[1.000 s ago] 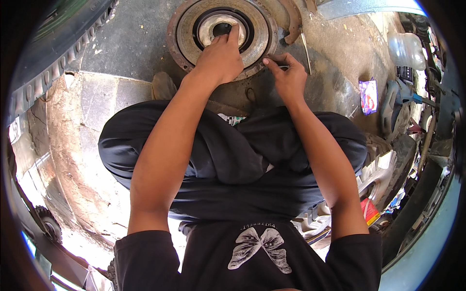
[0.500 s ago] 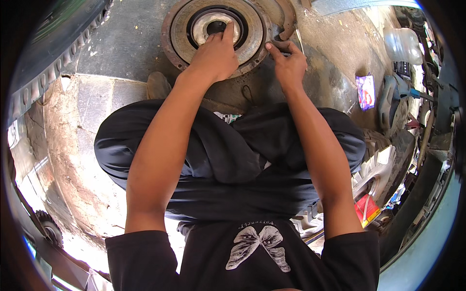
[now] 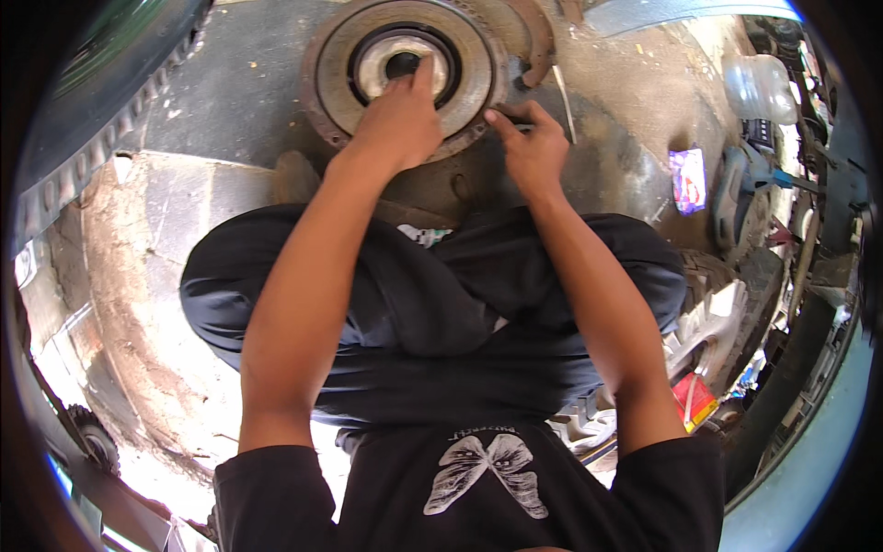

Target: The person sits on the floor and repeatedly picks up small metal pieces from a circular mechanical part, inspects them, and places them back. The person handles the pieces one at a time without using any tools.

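A round, rusty metal disc assembly (image 3: pixel 337 74) with an inner pale ring (image 3: pixel 372 69) and dark centre hole lies in front of my crossed legs. My left hand (image 3: pixel 395 124) is on it, index finger stretched over the ring, the other fingers curled at the hole's edge. My right hand (image 3: pixel 529 143) is at the disc's outer rim, thumb near the edge and fingers bent; what they grip is too small to make out. A curved rusty piece (image 3: pixel 538 51) lies right of the disc, with a thin light rod (image 3: pixel 564 106) beside my right hand.
A large dark tyre-like object (image 3: pixel 129 64) curves along the upper left. On the right are a clear plastic jug (image 3: pixel 757 87), a purple packet (image 3: pixel 688 179), a grey-blue tool (image 3: pixel 736 193), and a red-yellow box (image 3: pixel 693 400) among clutter. A pale blue sheet (image 3: pixel 690 18) runs along the top.
My right hand has shifted up along the disc's rim and back down. My left hand stays on the inner ring. The whole view has shifted slightly.
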A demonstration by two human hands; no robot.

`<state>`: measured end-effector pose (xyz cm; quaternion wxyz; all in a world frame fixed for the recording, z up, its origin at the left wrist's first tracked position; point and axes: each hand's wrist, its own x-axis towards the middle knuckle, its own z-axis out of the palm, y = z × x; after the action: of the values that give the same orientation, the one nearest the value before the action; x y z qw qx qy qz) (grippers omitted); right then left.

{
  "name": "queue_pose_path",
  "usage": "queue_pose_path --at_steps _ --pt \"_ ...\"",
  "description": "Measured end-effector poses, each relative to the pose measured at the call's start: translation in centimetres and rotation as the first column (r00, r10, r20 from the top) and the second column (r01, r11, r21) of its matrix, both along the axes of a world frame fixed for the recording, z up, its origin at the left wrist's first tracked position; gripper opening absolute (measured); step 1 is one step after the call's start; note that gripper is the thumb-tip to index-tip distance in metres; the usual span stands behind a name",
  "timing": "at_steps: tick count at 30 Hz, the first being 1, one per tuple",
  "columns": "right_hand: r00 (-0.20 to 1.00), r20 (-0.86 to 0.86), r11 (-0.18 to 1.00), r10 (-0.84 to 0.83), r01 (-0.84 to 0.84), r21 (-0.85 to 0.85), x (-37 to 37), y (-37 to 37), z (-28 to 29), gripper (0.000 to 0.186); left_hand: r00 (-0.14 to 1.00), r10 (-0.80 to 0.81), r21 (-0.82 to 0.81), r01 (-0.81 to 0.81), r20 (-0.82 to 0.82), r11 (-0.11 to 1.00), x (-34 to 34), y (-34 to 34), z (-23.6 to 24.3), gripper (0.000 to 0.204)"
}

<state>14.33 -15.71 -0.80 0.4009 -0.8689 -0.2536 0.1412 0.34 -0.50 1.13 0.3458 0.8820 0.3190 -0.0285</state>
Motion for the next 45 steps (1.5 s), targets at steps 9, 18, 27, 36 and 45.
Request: queue_pose_path --at_steps 9,18,27,36,45 --pt "0.995 -0.078 0.996 -0.064 0.06 -0.061 -0.1 0.6 1.0 0.031 1.0 -0.023 0.036 0.023 0.004 0.999 -0.6 -0.3 0.3 0.079" --pt "0.99 -0.094 0.994 -0.11 0.111 0.005 0.7 1.3 -0.1 0.03 0.999 -0.016 0.028 0.015 0.029 0.999 -0.7 -0.4 -0.2 0.078" --pt "0.99 -0.089 0.994 -0.109 0.109 -0.004 1.1 1.9 0.2 0.033 0.999 -0.035 0.025 0.035 -0.001 0.999 -0.5 -0.3 0.3 0.079" --pt "0.997 -0.014 0.997 -0.08 0.08 -0.014 2.8 2.9 -0.3 0.034 0.999 -0.021 0.009 0.021 0.023 1.0 -0.4 -0.1 0.3 0.079" --pt "0.996 -0.029 0.995 -0.09 0.091 0.05 3.2 2.8 -1.8 0.037 0.999 -0.018 0.033 0.017 0.029 0.999 -0.4 -0.2 0.1 0.078"
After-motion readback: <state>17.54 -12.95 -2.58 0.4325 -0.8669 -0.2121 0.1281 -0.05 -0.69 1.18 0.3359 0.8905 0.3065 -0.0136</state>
